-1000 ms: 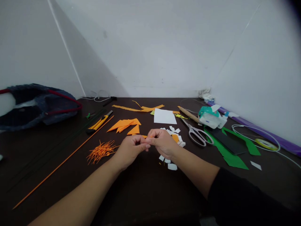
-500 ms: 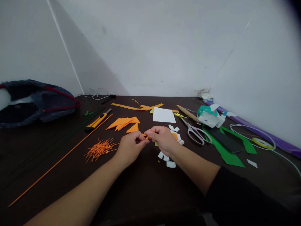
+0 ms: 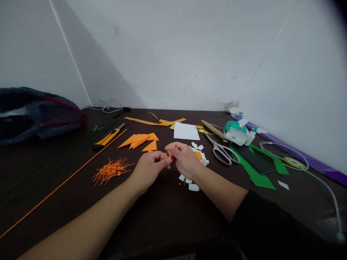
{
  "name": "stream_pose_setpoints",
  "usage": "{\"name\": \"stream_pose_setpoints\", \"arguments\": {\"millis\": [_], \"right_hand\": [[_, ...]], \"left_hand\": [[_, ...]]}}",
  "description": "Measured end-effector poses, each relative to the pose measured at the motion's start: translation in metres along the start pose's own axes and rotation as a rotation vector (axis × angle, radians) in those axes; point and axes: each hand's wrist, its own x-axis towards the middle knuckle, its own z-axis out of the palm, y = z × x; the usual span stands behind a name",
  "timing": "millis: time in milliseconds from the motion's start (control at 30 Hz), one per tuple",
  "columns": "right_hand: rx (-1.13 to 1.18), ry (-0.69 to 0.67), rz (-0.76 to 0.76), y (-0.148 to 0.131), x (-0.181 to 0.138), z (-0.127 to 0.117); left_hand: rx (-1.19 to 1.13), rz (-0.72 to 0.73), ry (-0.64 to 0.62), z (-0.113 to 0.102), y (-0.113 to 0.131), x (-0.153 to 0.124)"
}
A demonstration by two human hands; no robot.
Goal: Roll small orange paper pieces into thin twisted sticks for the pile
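Note:
My left hand (image 3: 148,167) and my right hand (image 3: 184,157) meet above the dark table (image 3: 67,202), fingertips pinched together on a tiny orange paper piece (image 3: 170,156). Most of that piece is hidden by the fingers. Small white paper scraps (image 3: 193,187) lie under and beside my right hand. A pile of thin orange paper slivers (image 3: 110,169) lies left of my left hand. Folded orange paper triangles (image 3: 141,140) rest just beyond both hands.
Scissors (image 3: 221,151), a white sheet (image 3: 186,131), green paper (image 3: 255,174), a teal-and-white pack (image 3: 236,133) and a white cable (image 3: 320,177) lie to the right. A yellow utility knife (image 3: 108,137), a long orange stick (image 3: 65,180) and a dark bag (image 3: 35,113) lie left.
The hands stay pinched together and have shifted slightly toward the far left. The orange piece between the fingers looks shorter than a second ago.

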Motion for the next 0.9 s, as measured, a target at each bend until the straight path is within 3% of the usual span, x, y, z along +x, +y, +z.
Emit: {"name": "stream_pose_setpoints", "arguments": {"millis": [133,200,733,800,900], "right_hand": [[0.031,-0.154,0.045,-0.01,0.0,-0.009],[-0.023,-0.151,0.03,-0.012,0.001,-0.012],[-0.454,0.285,-0.197,-0.003,0.002,0.0],[-0.379,0.26,-0.184,-0.003,0.002,0.0],[-0.157,0.079,-0.094,-0.008,0.002,-0.003]], "left_hand": [[-0.116,-0.017,-0.023,-0.001,0.0,0.001],[-0.129,-0.029,-0.036,-0.002,-0.001,0.001],[-0.089,0.007,-0.03,-0.001,-0.002,0.002],[-0.111,0.004,-0.025,-0.001,-0.003,0.002],[-0.166,-0.011,-0.02,-0.002,-0.006,0.003]]}}
